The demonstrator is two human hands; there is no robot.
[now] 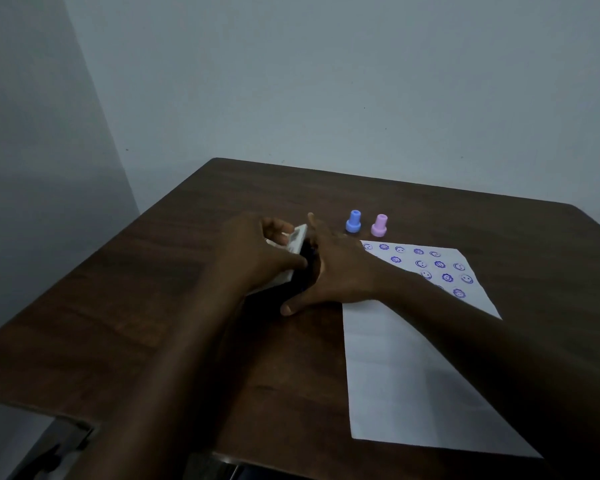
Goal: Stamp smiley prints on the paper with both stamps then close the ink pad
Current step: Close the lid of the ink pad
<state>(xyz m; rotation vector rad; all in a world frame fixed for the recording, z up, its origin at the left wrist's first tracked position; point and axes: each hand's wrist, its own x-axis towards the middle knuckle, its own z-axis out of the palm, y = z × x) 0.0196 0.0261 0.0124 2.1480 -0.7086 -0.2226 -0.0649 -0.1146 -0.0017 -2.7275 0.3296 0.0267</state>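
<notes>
The ink pad (293, 252) sits on the dark wooden table (125, 306), its white lid tilted up and half raised. My left hand (257, 254) grips the lid from the left, fingers over its top edge. My right hand (329, 271) rests flat against the pad's right side, thumb on the table. The blue stamp (353, 222) and the pink stamp (379, 225) stand upright side by side behind the white paper (395, 368). Several blue smiley prints (440, 268) cover the paper's far part. The pad's dark base is mostly hidden by my hands.
The table stands in a corner against grey walls (326, 81). Its near left edge drops off to a dark metal frame (59, 448) below. My right forearm lies across the paper's left side.
</notes>
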